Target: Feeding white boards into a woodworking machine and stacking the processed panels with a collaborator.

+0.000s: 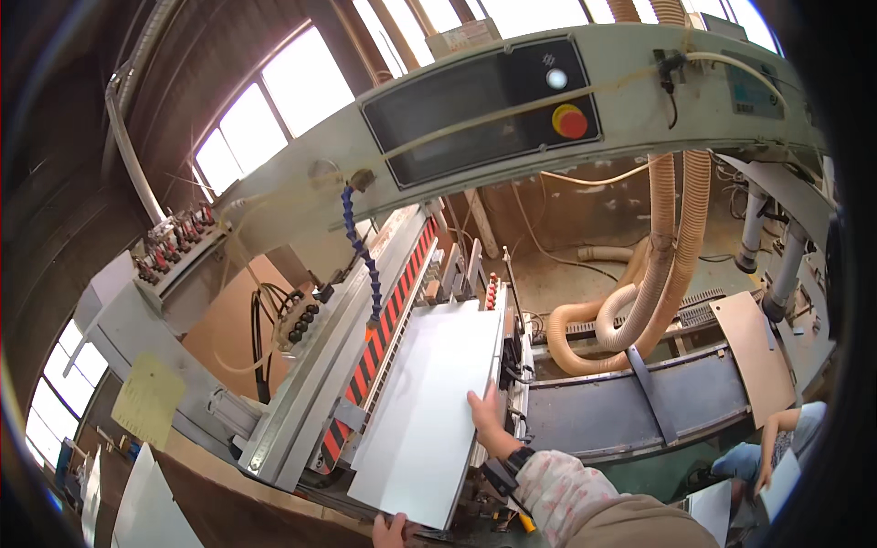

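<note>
A white rectangular panel (425,402) lies lengthwise on the machine bed, beside a red-and-black striped guard (393,310). My right hand (491,425) grips the panel's right long edge, its thumb side showing and the other fingers partly hidden by the edge. At the near end, my left hand (389,530) holds the panel's short edge; only its fingers show above the lower rim of the view. A dark band circles my right wrist, and the sleeve is pale with a flower pattern.
Overhead runs a curved control beam with a red stop button (570,121). A blue jointed hose (358,237) hangs over the guard. Ribbed ducts (690,247) stand behind a dark conveyor bed (585,416). At lower right, another person's hand (766,475) is by a pale panel.
</note>
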A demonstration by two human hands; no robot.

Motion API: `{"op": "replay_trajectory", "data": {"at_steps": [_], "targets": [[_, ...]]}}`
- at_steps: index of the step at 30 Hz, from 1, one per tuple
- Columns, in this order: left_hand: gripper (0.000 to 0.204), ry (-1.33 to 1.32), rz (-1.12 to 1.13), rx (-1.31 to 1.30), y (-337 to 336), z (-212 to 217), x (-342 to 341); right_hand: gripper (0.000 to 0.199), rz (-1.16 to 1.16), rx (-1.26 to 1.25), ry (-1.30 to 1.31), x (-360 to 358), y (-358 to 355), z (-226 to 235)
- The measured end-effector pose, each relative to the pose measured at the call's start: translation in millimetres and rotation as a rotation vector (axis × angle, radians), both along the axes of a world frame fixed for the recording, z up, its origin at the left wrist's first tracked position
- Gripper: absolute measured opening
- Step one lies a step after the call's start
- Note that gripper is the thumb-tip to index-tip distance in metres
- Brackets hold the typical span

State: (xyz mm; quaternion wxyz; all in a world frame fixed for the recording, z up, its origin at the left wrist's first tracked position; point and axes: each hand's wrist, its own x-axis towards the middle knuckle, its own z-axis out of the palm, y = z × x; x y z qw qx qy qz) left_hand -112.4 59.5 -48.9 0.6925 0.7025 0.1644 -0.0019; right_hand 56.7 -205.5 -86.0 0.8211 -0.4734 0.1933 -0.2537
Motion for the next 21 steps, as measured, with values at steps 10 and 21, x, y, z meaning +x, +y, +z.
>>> {"op": "replay_trajectory", "data": {"at_steps": [10, 21], "targets": [[0.020, 0.074, -0.185, 0.215, 3.3, 12.1, 81.2, 0.077, -0.069, -0.374, 0.175, 86.5, 1.1, 0.7], [0.024, 0.157, -0.039, 0.237, -17.7, 13.6, 102.1, 0.072, 0.136, 0.327, -0.271, 84.0, -10.0, 8.4]]}}
